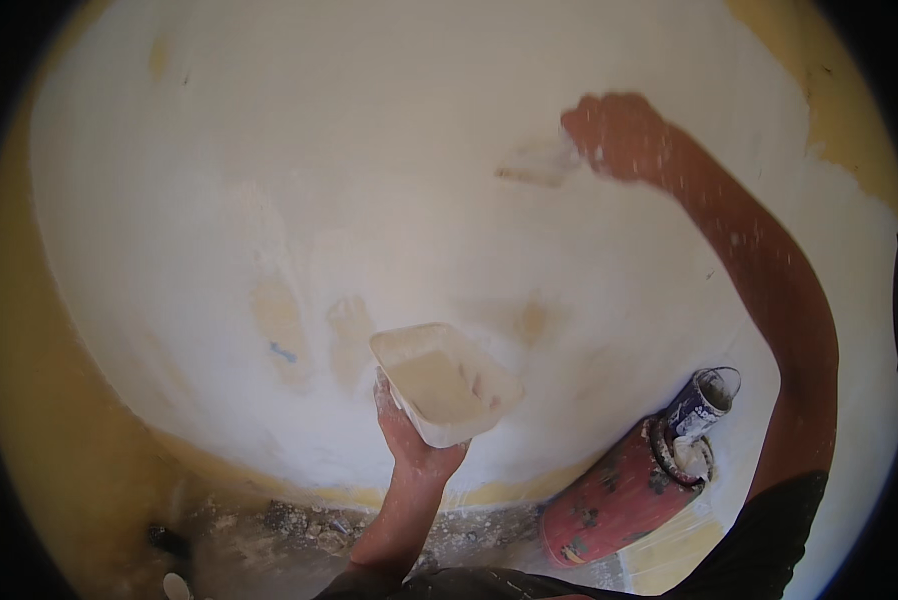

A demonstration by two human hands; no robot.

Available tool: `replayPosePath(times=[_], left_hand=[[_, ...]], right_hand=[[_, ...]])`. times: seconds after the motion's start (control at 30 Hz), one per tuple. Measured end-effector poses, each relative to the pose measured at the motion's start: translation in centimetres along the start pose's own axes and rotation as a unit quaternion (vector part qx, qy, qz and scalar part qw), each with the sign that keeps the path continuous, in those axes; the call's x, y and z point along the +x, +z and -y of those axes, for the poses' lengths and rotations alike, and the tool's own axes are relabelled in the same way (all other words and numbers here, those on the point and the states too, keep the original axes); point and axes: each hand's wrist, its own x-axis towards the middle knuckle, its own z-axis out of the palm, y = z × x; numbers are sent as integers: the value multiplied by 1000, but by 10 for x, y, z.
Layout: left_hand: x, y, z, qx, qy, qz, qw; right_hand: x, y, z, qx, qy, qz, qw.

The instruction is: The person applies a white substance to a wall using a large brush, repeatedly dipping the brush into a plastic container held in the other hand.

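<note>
My left hand (411, 444) supports a rectangular white plastic tub (455, 435) from below and the side. The tub is tilted towards me, with pale paste (430, 382) inside and smears on its inner wall. Up and to the right, my right hand (620, 136) grips a wide flat tool (537, 161) coated in pale material. The tool lies against or close to the wall (389, 225); blur hides whether it is a putty knife or a brush. White coating covers most of the wall, with yellowish patches (278, 319) showing through low down.
A red cylinder (614, 499) with dark blotches stands at the lower right, against the wall. On its top rests a dark blue paint can (696, 405) with a wire handle, beside a pale crumpled item (691, 456). Debris and white splashes lie on the floor (486, 536).
</note>
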Motion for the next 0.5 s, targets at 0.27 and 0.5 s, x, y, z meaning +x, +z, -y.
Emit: replayPosePath(times=[0.27, 0.5], left_hand=[[-3, 11, 29, 125, 83, 22, 988], [10, -8, 46, 257, 161, 16, 953]], right_hand=[[42, -81, -138, -44, 195, -235, 951], [69, -54, -112, -59, 231, -267, 934]])
